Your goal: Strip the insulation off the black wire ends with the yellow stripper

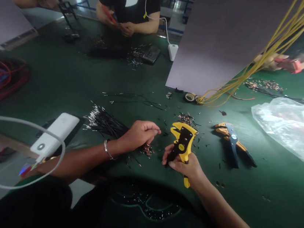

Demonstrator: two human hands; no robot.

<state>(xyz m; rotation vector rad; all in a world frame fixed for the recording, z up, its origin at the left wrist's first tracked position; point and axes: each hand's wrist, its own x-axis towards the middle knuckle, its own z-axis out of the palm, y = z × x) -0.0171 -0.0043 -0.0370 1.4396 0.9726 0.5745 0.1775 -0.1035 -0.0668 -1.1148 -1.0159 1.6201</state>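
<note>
My right hand [183,166] is wrapped around the handles of a yellow and black wire stripper [184,143], its jaws pointing up and to the left. Just left of those jaws, my left hand [141,135] is closed in a pinch, with only a short dark end of a black wire showing at the fingertips. Beneath that hand lies a bundle of black wires [108,122], silvery ends to the left and bare copper ends [147,149] to the right. The hand and wrist cover part of the bundle. Behind the stripper is a small heap of short wire pieces [186,119].
A second wire stripper [233,142] lies on the green table to the right, near a clear plastic bag [292,124]. A white power bank [54,133] with a looping cable is at left. Yellow wires [244,81] hang by a grey panel [216,40]. Co-workers sit opposite.
</note>
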